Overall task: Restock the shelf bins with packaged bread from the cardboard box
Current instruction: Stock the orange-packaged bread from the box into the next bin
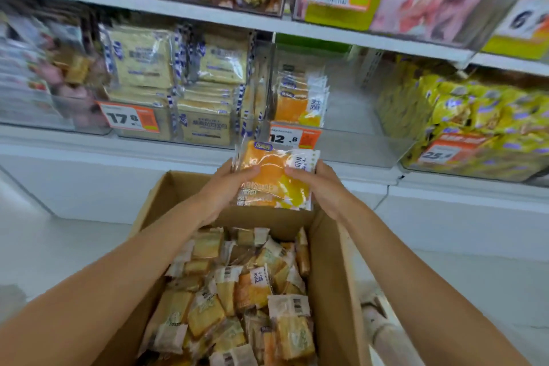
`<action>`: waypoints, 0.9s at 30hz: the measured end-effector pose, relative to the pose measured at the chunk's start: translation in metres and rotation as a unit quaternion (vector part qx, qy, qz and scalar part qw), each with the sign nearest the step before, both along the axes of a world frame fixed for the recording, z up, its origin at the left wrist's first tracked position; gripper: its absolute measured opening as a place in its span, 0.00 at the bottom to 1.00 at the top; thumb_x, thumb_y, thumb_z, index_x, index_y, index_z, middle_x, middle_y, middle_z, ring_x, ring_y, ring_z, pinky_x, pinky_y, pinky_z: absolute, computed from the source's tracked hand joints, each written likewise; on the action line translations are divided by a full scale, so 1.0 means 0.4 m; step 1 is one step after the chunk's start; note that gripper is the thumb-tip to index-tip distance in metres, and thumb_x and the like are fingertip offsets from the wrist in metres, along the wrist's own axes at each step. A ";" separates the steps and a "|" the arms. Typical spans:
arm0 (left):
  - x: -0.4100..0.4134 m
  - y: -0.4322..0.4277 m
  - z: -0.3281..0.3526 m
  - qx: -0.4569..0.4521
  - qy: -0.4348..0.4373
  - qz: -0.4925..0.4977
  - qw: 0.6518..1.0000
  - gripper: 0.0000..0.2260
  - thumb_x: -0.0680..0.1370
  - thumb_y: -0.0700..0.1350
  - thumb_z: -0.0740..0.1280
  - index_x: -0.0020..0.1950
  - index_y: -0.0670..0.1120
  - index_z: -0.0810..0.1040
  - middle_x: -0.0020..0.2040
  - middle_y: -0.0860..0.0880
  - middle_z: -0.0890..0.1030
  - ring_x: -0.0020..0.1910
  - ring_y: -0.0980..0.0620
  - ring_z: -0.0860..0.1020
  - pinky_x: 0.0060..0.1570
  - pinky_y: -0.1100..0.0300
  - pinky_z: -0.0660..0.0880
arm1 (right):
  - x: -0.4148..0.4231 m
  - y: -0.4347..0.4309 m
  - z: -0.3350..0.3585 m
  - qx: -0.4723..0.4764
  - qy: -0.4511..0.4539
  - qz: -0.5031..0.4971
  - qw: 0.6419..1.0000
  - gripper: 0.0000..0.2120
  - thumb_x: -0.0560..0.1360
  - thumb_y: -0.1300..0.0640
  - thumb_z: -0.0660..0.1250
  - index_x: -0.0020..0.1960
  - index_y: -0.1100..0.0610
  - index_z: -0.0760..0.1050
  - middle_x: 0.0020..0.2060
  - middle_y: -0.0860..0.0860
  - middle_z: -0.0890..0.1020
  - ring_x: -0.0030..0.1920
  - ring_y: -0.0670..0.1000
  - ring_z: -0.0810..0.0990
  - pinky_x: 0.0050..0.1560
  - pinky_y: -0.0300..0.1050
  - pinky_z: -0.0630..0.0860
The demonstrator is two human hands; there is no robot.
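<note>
Now both hands, left hand (221,187) and right hand (319,184), fingers holding orange bread packets (274,178), above cardboard box (332,270), before half-filled shelf bin (350,116)

— What colour is the bread packet (274,178) at the centre?
— Orange, with a yellow patch towards its 5 o'clock corner, a white strip along 3 o'clock and a blue badge at 11.
— And the cardboard box (329,261) at 6 o'clock?
— Plain brown. Its loose packets (237,300) show golden-brown bread, with white ends and black barcodes.
— At 10 o'clock?
— Cream packets (139,56) edged in blue-and-white checks.
— At 3 o'clock?
— Yellow packets (463,110) with purple labels. The price tag (294,137) is white and orange with black numerals.
</note>
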State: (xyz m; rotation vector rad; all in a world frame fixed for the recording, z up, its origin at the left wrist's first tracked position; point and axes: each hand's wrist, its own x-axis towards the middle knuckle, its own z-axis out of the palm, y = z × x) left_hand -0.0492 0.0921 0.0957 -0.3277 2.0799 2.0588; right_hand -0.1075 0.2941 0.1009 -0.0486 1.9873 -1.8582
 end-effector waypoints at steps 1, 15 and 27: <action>-0.027 0.011 0.034 -0.030 0.028 0.002 0.999 0.18 0.77 0.54 0.70 0.64 0.51 0.73 0.56 0.53 0.80 0.55 0.53 0.77 0.57 0.55 0.72 | -0.024 0.011 0.030 0.002 0.026 -0.018 1.000 0.22 0.69 0.57 0.78 0.61 0.58 0.78 0.53 0.53 0.85 0.54 0.54 0.84 0.60 0.55 0.78; -0.475 0.033 0.153 -0.494 0.183 0.006 0.850 0.23 0.72 0.55 0.73 0.66 0.58 0.73 0.72 0.47 0.70 0.72 0.42 0.66 0.71 0.42 0.63 | -0.416 0.094 0.126 0.279 0.159 -0.008 0.947 0.18 0.65 0.63 0.79 0.52 0.58 0.76 0.45 0.54 0.79 0.43 0.51 0.77 0.40 0.41 0.72; -0.447 0.028 0.136 -0.479 0.246 0.013 0.842 0.23 0.75 0.49 0.71 0.69 0.54 0.71 0.71 0.51 0.69 0.70 0.48 0.67 0.70 0.49 0.62 | -0.464 0.045 0.106 0.230 0.114 -0.014 0.967 0.38 0.67 0.62 0.79 0.69 0.54 0.61 0.54 0.50 0.74 0.54 0.50 0.74 0.40 0.36 0.73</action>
